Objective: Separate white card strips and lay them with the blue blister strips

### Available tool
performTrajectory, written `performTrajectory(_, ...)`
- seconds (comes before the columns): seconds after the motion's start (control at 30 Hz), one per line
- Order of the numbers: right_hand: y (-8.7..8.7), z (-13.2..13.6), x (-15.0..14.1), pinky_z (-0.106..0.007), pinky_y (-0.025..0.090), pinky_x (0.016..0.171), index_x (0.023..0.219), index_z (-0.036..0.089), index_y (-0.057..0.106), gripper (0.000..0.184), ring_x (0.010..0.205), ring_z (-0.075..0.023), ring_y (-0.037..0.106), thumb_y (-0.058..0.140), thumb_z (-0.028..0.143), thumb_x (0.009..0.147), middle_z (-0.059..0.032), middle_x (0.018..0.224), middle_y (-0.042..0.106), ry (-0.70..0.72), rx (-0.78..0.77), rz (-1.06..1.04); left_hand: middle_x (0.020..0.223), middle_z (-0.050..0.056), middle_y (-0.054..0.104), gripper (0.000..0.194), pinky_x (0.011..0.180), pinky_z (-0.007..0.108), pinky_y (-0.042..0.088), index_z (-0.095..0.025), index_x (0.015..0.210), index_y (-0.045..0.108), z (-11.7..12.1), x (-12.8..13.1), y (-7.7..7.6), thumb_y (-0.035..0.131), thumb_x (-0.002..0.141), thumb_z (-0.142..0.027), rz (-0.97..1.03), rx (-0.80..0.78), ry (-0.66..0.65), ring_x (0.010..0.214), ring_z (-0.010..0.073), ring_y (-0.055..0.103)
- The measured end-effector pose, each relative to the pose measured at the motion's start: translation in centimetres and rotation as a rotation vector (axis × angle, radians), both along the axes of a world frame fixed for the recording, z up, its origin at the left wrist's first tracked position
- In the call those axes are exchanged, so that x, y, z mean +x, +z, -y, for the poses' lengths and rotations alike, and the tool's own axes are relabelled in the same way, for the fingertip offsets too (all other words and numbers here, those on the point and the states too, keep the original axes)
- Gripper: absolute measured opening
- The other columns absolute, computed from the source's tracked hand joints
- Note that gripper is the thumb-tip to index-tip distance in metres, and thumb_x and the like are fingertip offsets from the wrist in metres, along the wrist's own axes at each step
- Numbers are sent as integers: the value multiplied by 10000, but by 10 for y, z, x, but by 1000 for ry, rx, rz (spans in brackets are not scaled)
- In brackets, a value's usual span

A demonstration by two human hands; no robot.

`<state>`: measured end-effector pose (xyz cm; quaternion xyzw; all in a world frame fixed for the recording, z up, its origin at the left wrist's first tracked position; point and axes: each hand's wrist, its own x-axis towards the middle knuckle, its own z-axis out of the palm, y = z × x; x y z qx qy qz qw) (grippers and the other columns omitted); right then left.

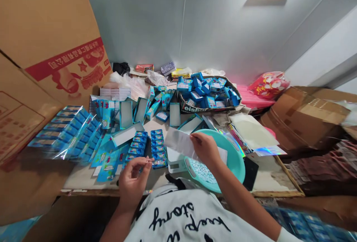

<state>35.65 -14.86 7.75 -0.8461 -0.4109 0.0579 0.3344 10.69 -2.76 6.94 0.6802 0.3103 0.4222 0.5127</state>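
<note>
My right hand [205, 148] pinches a white paper sheet [181, 141], holding it above a teal plastic basin [237, 160] with small pale-blue candies [202, 171] in it. My left hand [134, 178] hovers at the table's near edge with fingers curled and thumb meeting the fingertips; what it holds is too small to name. Just beyond it lie two rows of small blue boxes [152, 147]. A small white scale [175, 162] sits between the rows and the basin.
Flat blue cartons [67, 130] are stacked at left beside large cardboard boxes [41, 48]. A cardboard tray of blue boxes [208, 93] stands at the back. Holographic sheets [267, 151] and brown boxes [304, 119] lie at right. A wall rises behind.
</note>
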Motion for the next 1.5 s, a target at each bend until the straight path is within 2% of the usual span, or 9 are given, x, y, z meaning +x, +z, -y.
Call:
performTrajectory(0.13,-52,41,24,-325,433,737,987,195,731,261,932,-257,688,480,263,960,-103,1012,747,-178,-450,2,839,-13,712,380,793,304,596,-224,934,542,-11,7,-4,842,716,-308,89,-352,106,817,191,754)
performTrajectory(0.23,-74,58,21,-393,439,823,1140,124,688,292,1060,-332,651,522,183,907,-211,1183,675,-269,-562,49,859,1,723,528,826,333,592,-211,1049,533,-22,10,-6,870,669,-353,82,-480,120,827,203,758)
performTrajectory(0.37,-65,39,-2,-463,408,1001,1299,156,594,362,1193,-298,581,452,171,966,-180,1311,620,-56,-291,130,904,39,750,627,870,376,585,-190,1139,516,-28,14,-12,866,664,-401,59,-561,72,834,214,760)
performTrajectory(0.53,-26,-16,-41,-422,495,953,1243,204,617,284,1083,-236,638,496,230,987,-105,1169,689,338,133,-152,899,53,755,645,883,367,576,-184,1175,509,-27,19,-20,853,678,-410,41,-543,15,871,214,755)
performTrajectory(0.77,6,-57,-72,-339,528,882,1255,205,644,343,999,-204,665,665,286,922,-95,1104,705,665,257,-244,864,24,720,631,736,276,581,-190,1180,532,-28,23,-8,858,681,-397,10,-508,-62,816,177,729)
performTrajectory(1.03,-6,-55,-76,-274,529,753,953,202,737,141,805,-154,663,615,150,905,-49,883,712,586,386,-293,842,18,740,569,750,279,592,-164,1088,634,-26,22,-10,892,635,-391,72,-698,-83,771,150,709)
performTrajectory(1.17,-13,-49,-81,-270,528,725,1062,202,721,205,758,-150,663,695,220,860,-21,835,718,456,407,-463,883,41,759,471,798,298,603,-140,882,722,-19,22,-13,926,555,-412,62,-814,-109,825,167,711)
performTrajectory(1.3,-17,-45,-79,-279,507,703,875,197,774,143,739,-155,640,712,326,870,-44,806,685,472,496,-545,868,26,758,475,746,278,608,-156,870,720,-9,25,-15,938,531,-406,24,-951,-179,800,167,716)
performTrajectory(1.5,-39,-19,-68,-271,486,658,886,185,757,141,714,-141,610,717,289,799,-32,816,661,341,388,-734,793,9,730,499,692,269,603,-158,867,709,5,42,-25,911,543,-479,-114,-823,-215,673,139,681)
